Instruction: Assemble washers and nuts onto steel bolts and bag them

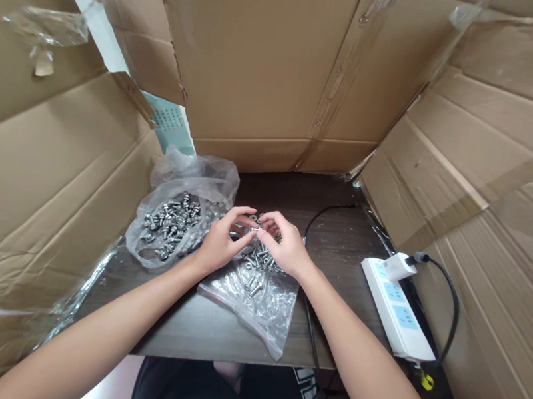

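A small silvery bolt [255, 229] lies level between my two hands, over the middle of the table. My left hand [222, 240] has its thumb and fingers curled around the bolt's left end. From the other side, the thumb and fingers of my right hand [289, 247] pinch its right end. Below them, several loose bolts [255, 285] lie on a flat clear zip bag [261, 316]. A few washers [253, 218] show just behind my fingertips. Beside my left hand stands an open plastic bag [141, 223] full of bolts with wide heads [174, 222].
Cardboard walls [278, 60] enclose the dark wooden table [340, 245] at the back and both sides. On the right lies a white power strip [400, 312] with a plugged-in adapter [398, 267]. A black cable [317, 217] runs behind my right hand.
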Demonstrator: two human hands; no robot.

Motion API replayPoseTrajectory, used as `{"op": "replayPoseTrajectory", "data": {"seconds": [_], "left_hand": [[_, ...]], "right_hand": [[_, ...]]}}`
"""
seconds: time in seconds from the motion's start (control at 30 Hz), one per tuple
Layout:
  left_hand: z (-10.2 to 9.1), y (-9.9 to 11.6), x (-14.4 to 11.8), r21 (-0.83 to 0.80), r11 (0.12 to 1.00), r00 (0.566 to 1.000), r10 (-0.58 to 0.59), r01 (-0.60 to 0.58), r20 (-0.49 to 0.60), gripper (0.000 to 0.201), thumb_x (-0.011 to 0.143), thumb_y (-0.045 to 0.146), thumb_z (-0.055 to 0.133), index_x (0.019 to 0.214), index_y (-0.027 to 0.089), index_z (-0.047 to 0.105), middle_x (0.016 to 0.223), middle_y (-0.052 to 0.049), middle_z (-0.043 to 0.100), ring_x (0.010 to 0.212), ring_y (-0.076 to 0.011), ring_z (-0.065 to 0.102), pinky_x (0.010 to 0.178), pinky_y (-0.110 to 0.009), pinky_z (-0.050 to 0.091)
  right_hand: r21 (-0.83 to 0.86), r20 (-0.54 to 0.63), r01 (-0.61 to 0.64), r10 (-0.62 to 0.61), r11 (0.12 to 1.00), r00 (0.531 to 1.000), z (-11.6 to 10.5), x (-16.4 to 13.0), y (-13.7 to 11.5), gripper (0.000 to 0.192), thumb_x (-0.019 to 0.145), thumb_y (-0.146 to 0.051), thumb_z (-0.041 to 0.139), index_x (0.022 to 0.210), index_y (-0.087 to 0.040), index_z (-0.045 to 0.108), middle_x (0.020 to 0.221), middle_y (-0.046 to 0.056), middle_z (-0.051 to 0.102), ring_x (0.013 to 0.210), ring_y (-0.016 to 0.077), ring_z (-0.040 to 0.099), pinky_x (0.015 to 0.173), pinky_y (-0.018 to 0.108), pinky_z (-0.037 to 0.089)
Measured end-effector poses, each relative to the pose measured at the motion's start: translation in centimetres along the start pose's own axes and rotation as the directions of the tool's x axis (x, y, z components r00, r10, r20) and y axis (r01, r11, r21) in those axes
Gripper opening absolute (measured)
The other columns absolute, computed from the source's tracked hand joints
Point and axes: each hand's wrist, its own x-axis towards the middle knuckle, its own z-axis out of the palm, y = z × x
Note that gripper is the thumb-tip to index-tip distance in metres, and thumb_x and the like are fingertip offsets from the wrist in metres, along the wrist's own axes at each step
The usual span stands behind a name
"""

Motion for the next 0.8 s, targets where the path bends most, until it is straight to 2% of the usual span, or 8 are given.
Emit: {"op": "replayPoseTrajectory", "data": {"seconds": [0.03,0.1,0.17,0.27,0.33,0.47,0.6,0.8], "left_hand": [[-0.01,-0.01,0.0,0.0,1.0,1.0,0.001,-0.001,-0.001,0.041,0.092,0.023,0.073,0.13,0.019,0.058,0.103,-0.007,0.08,0.095,-0.0184,0.078,0.078,-0.027,0.064],[-0.03,-0.01,0.0,0.0,1.0,1.0,0.002,-0.002,-0.004,0.041,0.092,0.023,0.074,0.13,0.019,0.059,0.103,-0.007,0.08,0.094,-0.0181,0.079,0.079,-0.027,0.063],[-0.03,-0.01,0.01,0.001,1.0,1.0,0.0,0.0,-0.006,0.041,0.092,0.023,0.074,0.13,0.019,0.059,0.103,-0.007,0.08,0.093,-0.0177,0.079,0.079,-0.026,0.063],[-0.05,0.02,0.05,0.002,1.0,1.0,-0.001,0.001,-0.013,0.041,0.092,0.023,0.074,0.13,0.019,0.059,0.102,-0.006,0.08,0.093,-0.0176,0.079,0.078,-0.026,0.063],[-0.07,0.05,0.07,-0.002,1.0,1.0,-0.001,0.001,-0.015,0.041,0.092,0.023,0.074,0.13,0.019,0.059,0.102,-0.007,0.08,0.094,-0.0177,0.079,0.079,-0.026,0.063],[-0.04,0.14,0.08,-0.002,1.0,1.0,0.002,-0.002,-0.011,0.04,0.092,0.024,0.074,0.129,0.019,0.059,0.102,-0.006,0.08,0.093,-0.0176,0.079,0.078,-0.026,0.063],[-0.05,0.17,0.1,-0.006,1.0,1.0,0.001,-0.001,-0.014,0.04,0.092,0.024,0.073,0.129,0.02,0.059,0.103,-0.006,0.08,0.093,-0.0174,0.079,0.078,-0.026,0.063],[-0.12,0.09,0.12,-0.009,1.0,1.0,-0.014,0.014,-0.008,0.043,0.091,0.025,0.074,0.13,0.019,0.057,0.103,-0.008,0.079,0.095,-0.0179,0.078,0.078,-0.027,0.064]], "right_hand": [[-0.028,0.011,0.001,-0.001,1.0,1.0,-0.04,-0.02,0.02,0.016,0.095,-0.036,0.06,0.094,-0.022,0.065,0.086,0.004,0.07,0.081,0.0208,0.065,0.077,0.032,0.046],[-0.11,0.007,-0.04,0.041,0.993,0.999,-0.12,-0.06,0.06,0.036,0.102,-0.041,0.048,0.075,-0.022,0.062,0.072,0.004,0.065,0.072,0.0206,0.062,0.074,0.033,0.044],[-0.131,-0.015,-0.087,0.086,0.987,0.996,-0.19,-0.08,0.05,0.048,0.106,-0.044,0.039,0.069,-0.022,0.059,0.065,0.004,0.061,0.067,0.0201,0.059,0.07,0.033,0.041],[-0.028,-0.001,-0.05,0.05,0.998,0.999,-0.23,-0.06,-0.01,0.021,0.097,-0.041,0.056,0.093,-0.022,0.065,0.079,0.002,0.067,0.073,0.0192,0.062,0.07,0.03,0.044],[-0.005,0.023,-0.011,0.011,1.0,1.0,-0.16,-0.02,-0.01,0.015,0.093,-0.036,0.062,0.096,-0.022,0.065,0.082,0.002,0.068,0.075,0.0188,0.062,0.071,0.029,0.045],[-0.052,0.001,-0.049,0.049,0.997,0.999,0.04,0.03,0.1,0.039,0.104,-0.041,0.045,0.073,-0.022,0.059,0.068,0.002,0.062,0.068,0.0187,0.059,0.071,0.031,0.043],[0.041,0.014,-0.031,0.03,0.999,0.999,0.23,-0.04,0.0,0.017,0.094,-0.035,0.061,0.101,-0.021,0.067,0.086,0.002,0.07,0.078,0.019,0.065,0.074,0.03,0.048],[-0.001,0.037,-0.023,0.023,1.0,0.999,0.4,-0.11,-0.17,0.018,0.094,-0.032,0.06,0.101,-0.02,0.07,0.084,0.003,0.071,0.076,0.0184,0.064,0.074,0.031,0.048]]}}
